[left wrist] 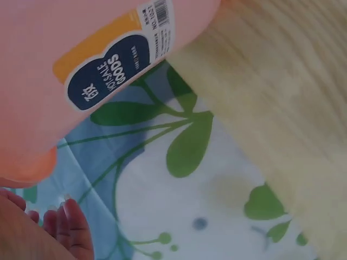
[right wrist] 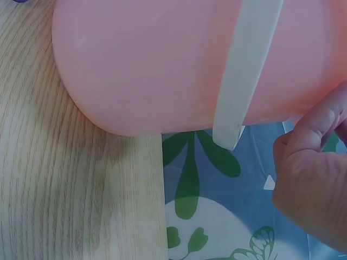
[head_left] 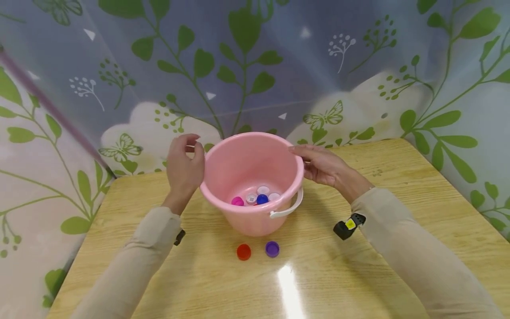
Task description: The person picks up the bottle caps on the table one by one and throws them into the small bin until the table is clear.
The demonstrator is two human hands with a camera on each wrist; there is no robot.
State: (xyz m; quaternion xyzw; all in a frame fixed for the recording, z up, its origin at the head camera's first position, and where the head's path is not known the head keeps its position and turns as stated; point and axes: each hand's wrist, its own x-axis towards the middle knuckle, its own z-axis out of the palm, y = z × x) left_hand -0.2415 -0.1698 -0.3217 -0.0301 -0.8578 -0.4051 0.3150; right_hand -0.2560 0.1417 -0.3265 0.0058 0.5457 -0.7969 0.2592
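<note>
A pink bucket (head_left: 255, 221) with a white handle (head_left: 287, 209) stands upright on the wooden table, its open top facing me. Inside, at the bottom, lie several round caps: a blue one (head_left: 262, 199), a magenta one (head_left: 237, 201) and white ones (head_left: 263, 190). My left hand (head_left: 185, 164) rests against the left of the rim, its fingers loosely bent and away from the wall. On the other side my right hand (head_left: 323, 166) holds the rim, one fingertip over the edge and the other fingers bent below it outside.
A red cap (head_left: 244, 252) and a purple cap (head_left: 272, 249) lie on the table (head_left: 199, 274) just in front of the bucket. Behind the table hangs a leaf-patterned curtain (head_left: 255, 102). A printed label (left wrist: 114, 65) shows on the bucket's side in the left wrist view.
</note>
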